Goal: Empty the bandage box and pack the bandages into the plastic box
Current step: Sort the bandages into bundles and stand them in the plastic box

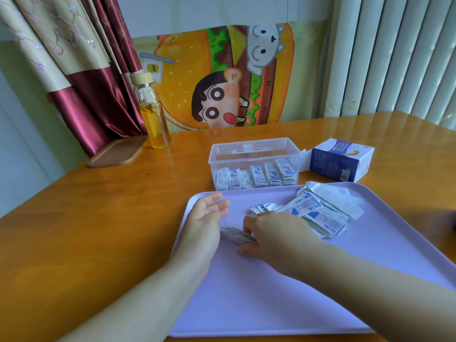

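A clear plastic box [254,150] stands open on the table beyond the tray, with several wrapped bandages upright inside. The blue-and-white bandage box [341,160] lies on its side to its right, flap open. A loose pile of bandages [318,211] lies on the lilac tray [283,304]. My right hand [271,236] pinches a small stack of bandages [237,235] at the tray's left part. My left hand [206,218] rests on the tray's left edge, fingers straight and relaxed, just beside that stack.
A glass bottle [154,114] with yellow liquid stands at the back left next to a wooden lid [116,151]. A cartoon cloth [222,77] hangs behind the wooden table [86,218]. Curtains hang at the left and a radiator stands at the right.
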Demonstrator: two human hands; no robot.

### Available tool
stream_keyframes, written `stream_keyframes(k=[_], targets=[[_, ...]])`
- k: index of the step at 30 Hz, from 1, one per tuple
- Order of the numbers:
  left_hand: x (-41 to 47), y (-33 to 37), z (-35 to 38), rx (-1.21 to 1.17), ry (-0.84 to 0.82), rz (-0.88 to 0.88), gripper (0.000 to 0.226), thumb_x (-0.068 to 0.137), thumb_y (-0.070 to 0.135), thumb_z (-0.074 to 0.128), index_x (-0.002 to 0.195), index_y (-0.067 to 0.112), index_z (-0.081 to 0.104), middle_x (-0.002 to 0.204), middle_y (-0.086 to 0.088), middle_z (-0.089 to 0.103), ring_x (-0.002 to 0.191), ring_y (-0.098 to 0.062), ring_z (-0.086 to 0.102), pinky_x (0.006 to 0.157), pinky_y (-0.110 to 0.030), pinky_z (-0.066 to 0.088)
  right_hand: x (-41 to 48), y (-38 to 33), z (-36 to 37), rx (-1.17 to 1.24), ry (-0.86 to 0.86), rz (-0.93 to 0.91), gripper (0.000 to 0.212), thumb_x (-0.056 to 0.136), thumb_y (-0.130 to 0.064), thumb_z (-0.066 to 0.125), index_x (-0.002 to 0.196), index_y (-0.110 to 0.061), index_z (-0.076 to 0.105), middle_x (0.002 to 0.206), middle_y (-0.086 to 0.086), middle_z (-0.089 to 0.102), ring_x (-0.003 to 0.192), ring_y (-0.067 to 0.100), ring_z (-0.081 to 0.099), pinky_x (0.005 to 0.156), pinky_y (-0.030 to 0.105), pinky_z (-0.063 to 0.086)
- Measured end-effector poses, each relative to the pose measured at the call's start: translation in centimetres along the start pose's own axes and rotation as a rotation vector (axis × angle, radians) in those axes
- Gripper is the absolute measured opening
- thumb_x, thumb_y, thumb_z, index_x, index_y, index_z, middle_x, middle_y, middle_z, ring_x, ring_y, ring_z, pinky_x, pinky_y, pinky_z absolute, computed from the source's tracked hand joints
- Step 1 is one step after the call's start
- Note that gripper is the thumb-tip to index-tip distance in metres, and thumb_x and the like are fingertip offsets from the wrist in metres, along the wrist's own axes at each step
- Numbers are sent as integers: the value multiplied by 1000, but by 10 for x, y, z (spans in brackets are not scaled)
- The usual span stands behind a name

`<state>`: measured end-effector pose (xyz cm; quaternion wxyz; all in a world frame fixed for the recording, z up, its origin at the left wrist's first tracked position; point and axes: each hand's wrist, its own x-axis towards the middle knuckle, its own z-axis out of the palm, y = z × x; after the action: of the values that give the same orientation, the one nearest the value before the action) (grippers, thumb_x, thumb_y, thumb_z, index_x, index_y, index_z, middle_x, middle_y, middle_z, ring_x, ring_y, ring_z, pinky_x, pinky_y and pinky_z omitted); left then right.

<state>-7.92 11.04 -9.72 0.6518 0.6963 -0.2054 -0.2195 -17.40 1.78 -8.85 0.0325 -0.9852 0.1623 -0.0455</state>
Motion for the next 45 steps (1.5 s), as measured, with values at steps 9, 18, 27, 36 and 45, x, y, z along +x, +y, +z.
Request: stream_keyframes(k=[9, 18, 27, 36, 45], targets=[[-3, 5, 1, -111, 0, -50, 28, 95, 6, 46, 102, 30, 58, 118, 5, 63, 109, -2, 55, 99, -26, 36, 2, 0, 2, 84, 62, -37, 20, 96, -39, 43, 89, -20, 44, 91, 7, 58, 82, 29, 55, 54, 32, 29], [-17, 21, 22, -498, -212, -149, 24, 98, 24, 45, 95, 20, 69, 94, -1, 74, 81, -13, 67, 63, -25, 51, 3, -7, -13, 750, 184, -2, 25, 89, -30, 55, 71, -12, 52, 60, -5, 51, 56, 10, 46, 59, 30, 43], [5, 33, 16, -775, -87, -248, 16, 93, 14, 53, 107, 13, 60, 59, 3, 49, 38, -5, 36, 40, -14, 39, -10, 114, -35, 388, 386, 431, 25, 83, -31, 67, 105, -19, 66, 94, -4, 65, 83, 14, 57, 69, 24, 40], [8, 37, 29, -867, -254, -333, 34, 97, 13, 36, 122, 25, 56, 70, -4, 49, 48, -9, 34, 42, -15, 35, -20, 149, -19, 588, 214, 601, 25, 75, -23, 75, 97, -16, 65, 79, -4, 60, 65, 11, 53, 53, 21, 40], [13, 30, 23, -708, -310, -364, 22, 91, 18, 40, 108, 15, 53, 72, 3, 60, 47, -8, 32, 44, -18, 29, -30, 148, -32, 809, 387, 635, 8, 77, -23, 69, 70, -18, 70, 80, 2, 74, 68, 14, 55, 66, 27, 38]])
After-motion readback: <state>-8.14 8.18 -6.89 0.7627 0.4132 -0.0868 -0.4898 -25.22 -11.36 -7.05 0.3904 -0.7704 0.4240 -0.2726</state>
